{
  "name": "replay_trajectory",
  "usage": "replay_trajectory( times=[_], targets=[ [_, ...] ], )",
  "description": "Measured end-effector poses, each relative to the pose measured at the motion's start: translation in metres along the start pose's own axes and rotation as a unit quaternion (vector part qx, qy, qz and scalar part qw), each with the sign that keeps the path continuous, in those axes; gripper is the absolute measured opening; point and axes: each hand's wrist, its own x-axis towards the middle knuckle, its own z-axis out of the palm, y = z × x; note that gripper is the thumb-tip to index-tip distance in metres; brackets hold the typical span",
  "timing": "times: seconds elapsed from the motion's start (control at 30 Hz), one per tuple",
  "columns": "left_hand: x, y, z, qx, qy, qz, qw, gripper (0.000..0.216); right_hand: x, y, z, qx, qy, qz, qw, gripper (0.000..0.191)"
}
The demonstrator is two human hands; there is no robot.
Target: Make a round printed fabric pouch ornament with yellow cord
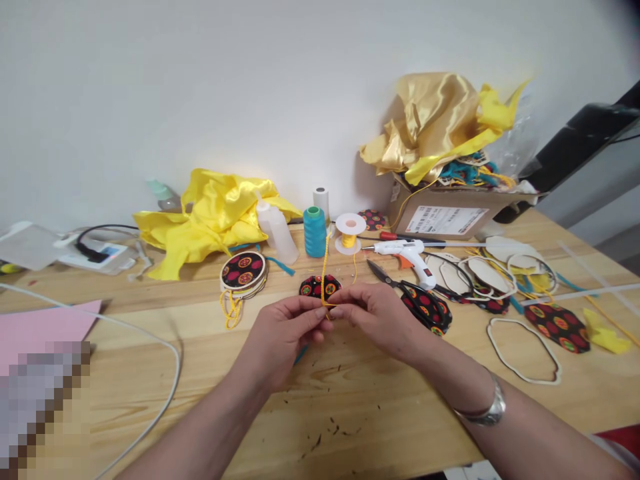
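The left hand (287, 333) and right hand (377, 317) nearly meet, thumbs and fingertips pinched on yellow cord (325, 270), which rises above the grip. A patterned piece (315, 287) shows just behind it; scissors (384, 274) lie to its right, the teal spool (315, 235) beyond.

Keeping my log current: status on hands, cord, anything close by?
Left hand, right hand: both pinching yellow cord. Patterned piece partly hidden behind hands. Scissors close by right hand.
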Motion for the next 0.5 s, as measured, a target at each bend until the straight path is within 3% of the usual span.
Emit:
replay_trajectory(
  times=[0.5],
  targets=[
    [0.003, -0.0005, -0.0004, -0.062, 0.033, -0.007, 0.997, 0.013, -0.0043, 0.0036, 0.0052, -0.011, -0.029, -0.003, 1.0, 0.016]
  ],
)
